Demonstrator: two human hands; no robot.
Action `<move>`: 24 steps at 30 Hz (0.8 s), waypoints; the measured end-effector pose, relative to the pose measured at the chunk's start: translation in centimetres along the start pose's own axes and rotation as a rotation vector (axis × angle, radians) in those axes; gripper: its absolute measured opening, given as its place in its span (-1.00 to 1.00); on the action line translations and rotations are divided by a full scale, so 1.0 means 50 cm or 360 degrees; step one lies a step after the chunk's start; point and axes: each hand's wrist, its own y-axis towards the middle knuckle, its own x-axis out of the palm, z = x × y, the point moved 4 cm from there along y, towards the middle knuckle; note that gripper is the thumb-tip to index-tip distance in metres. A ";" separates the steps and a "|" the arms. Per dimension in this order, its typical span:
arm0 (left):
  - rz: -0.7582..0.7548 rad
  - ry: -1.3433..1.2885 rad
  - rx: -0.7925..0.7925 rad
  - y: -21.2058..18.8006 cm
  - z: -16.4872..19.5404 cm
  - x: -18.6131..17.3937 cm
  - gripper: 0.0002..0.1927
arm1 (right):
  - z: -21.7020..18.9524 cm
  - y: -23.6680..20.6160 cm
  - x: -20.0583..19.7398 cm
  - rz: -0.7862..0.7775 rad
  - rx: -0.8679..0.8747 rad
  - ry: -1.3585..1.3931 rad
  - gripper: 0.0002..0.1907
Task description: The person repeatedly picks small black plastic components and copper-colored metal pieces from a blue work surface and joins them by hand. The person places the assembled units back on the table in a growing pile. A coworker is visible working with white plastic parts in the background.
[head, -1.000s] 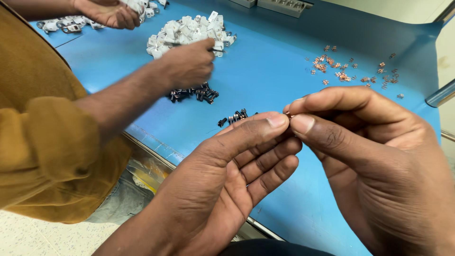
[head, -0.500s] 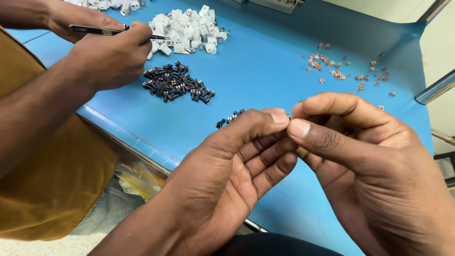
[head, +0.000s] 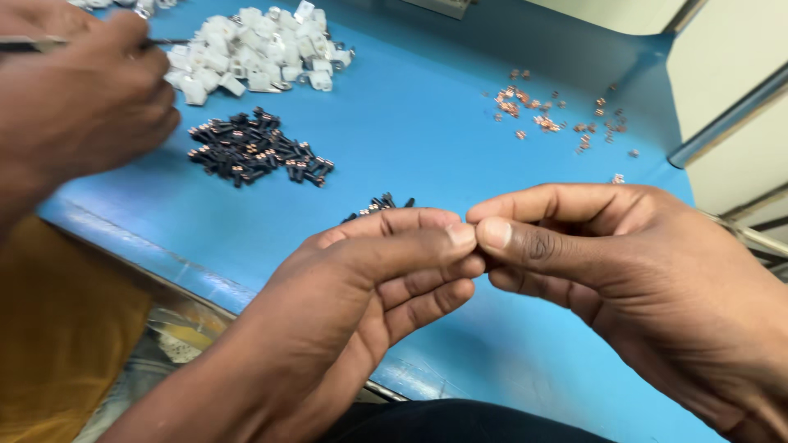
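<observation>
My left hand (head: 369, 287) and my right hand (head: 624, 271) meet above the near edge of the blue table (head: 427, 123). Thumb and forefinger of each hand press together at the tips, pinching a tiny part that is almost fully hidden. Just behind my left fingers lies a small cluster of black parts (head: 382, 203). Further left sits a larger pile of black parts with copper ends (head: 254, 152).
A heap of white plastic housings (head: 254, 53) lies at the back left. Small copper pieces (head: 550, 115) are scattered at the back right. A co-worker's hand (head: 82, 98) at the top left holds a thin metal tool (head: 25, 45); their mustard clothing (head: 57, 328) fills the lower left.
The co-worker's hand lifted off the black pile and drew left with a thin tool. My hands stay pinched together, fingertips now closed fully over the part.
</observation>
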 end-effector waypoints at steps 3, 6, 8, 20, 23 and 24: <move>-0.0095 -0.0062 -0.0063 -0.003 -0.009 0.003 -0.73 | 0.006 -0.010 -0.002 -0.0095 0.0074 0.0242 -0.73; -0.0195 -0.0162 -0.0037 -0.002 -0.006 0.013 -0.72 | 0.003 -0.016 0.006 -0.0253 0.0029 0.0605 -0.78; -0.0241 -0.0161 0.0014 0.003 -0.001 0.020 -0.71 | 0.001 -0.018 0.011 -0.0289 -0.0003 0.0726 -0.80; -0.0319 0.0008 -0.0004 0.002 -0.003 0.012 -0.75 | -0.003 -0.022 0.023 -0.0343 0.0029 0.0610 -0.83; -0.0242 -0.0039 -0.0034 0.001 -0.008 -0.001 -0.81 | 0.008 -0.025 0.026 -0.0200 -0.0095 0.0376 -0.74; -0.0193 -0.0072 -0.0050 0.000 -0.010 -0.007 -0.83 | 0.014 -0.029 0.026 -0.0146 -0.0181 0.0240 -0.71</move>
